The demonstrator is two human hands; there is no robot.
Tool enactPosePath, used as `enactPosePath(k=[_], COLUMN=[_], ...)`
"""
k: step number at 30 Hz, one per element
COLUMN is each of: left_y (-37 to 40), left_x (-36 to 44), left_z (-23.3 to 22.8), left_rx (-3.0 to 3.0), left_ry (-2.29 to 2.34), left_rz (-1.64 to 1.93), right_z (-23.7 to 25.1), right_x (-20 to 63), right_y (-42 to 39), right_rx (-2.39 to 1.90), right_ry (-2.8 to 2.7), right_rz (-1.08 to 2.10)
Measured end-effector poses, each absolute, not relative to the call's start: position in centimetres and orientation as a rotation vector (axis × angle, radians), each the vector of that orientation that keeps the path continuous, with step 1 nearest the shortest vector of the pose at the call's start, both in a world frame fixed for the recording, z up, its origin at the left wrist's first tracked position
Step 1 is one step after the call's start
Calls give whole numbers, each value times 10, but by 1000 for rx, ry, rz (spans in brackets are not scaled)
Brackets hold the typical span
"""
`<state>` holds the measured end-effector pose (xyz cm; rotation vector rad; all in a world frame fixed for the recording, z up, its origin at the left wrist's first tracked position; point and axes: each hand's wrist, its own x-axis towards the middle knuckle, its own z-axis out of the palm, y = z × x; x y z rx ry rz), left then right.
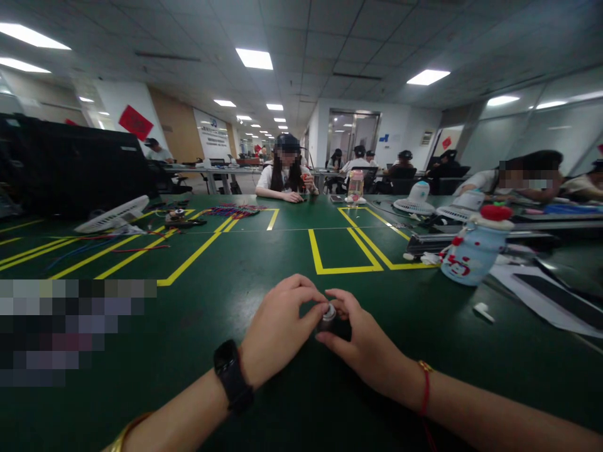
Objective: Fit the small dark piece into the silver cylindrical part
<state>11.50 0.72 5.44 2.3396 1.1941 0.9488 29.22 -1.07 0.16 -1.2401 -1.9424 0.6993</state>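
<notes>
A small dark cylindrical container with a pale grey top is between my two hands, just above the green table or resting on it; I cannot tell which. My left hand reaches in from the left, its thumb and fingertips pinched at the pale top. From the other side my right hand curves its thumb and fingers around the dark body. Fingers partly hide the container, so its exact kind does not show. A black watch is on my left wrist and a red cord on my right.
Yellow tape lines mark the green table. To the right are a blue bottle, a white earbud and papers. Bundled wires and a white fan lie left. Another person sits opposite.
</notes>
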Motion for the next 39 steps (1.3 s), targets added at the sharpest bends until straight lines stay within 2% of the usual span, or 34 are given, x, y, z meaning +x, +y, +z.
enactPosePath(k=[5, 12, 16, 21, 25, 28, 31, 33, 36, 39], left_y=[10, 13, 11, 4, 3, 4, 5, 5, 4, 5], left_x=[106, 93, 91, 49, 2, -12, -8, -3, 0, -1], left_z=[53, 15, 18, 31, 27, 21, 18, 17, 17, 18], left_rx=[2232, 2259, 2238, 2082, 1910, 1783, 1740, 1730, 1740, 1785], left_ry=[1225, 1261, 1251, 1367, 1489, 1520, 1510, 1516, 1540, 1550], left_rz=[1036, 744, 730, 749, 701, 703, 743, 752, 748, 729], right_z=[8, 2, 12, 24, 11, 3, 6, 11, 14, 14], right_x=[296, 298, 309, 388, 472, 496, 469, 427, 350, 294], right_y=[-12, -14, -13, -10, -15, -19, -19, -19, -17, -13], right_rx=[-1211, -1265, -1329, -1656, -1960, -2006, -1884, -1699, -1490, -1394], right_ry=[-1973, -2026, -1979, -1745, -1581, -1638, -1699, -1863, -2210, -2319], right_rz=[663, 565, 556, 242, 79, -79, -510, -611, -302, 4])
